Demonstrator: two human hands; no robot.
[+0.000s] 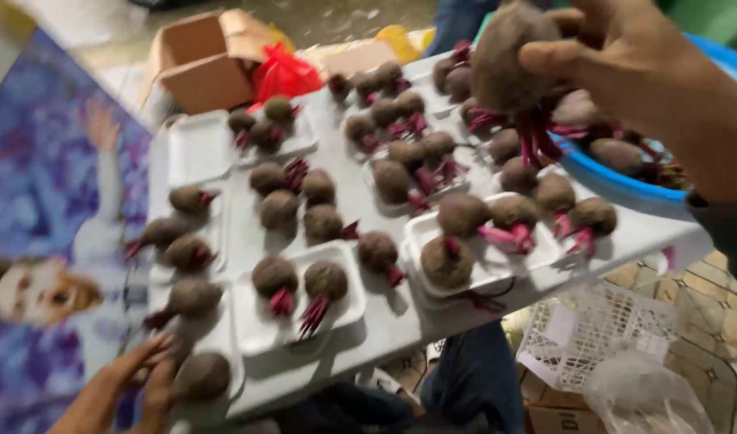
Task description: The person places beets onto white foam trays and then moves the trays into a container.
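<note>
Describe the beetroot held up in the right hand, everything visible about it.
The beetroot is a rounded, dull brown, earthy-skinned root, blurred by motion. Short trimmed magenta stalks hang from its lower end. The right hand grips it from the right, fingers wrapped over its top and side, holding it raised above the blue basin and the white foam trays.

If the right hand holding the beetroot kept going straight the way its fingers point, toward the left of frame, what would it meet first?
Probably the beetroots lying in white foam trays on the board. The right hand grips a beetroot above them, fingers pointing left. Depth is unclear, so it may pass over them.
</note>
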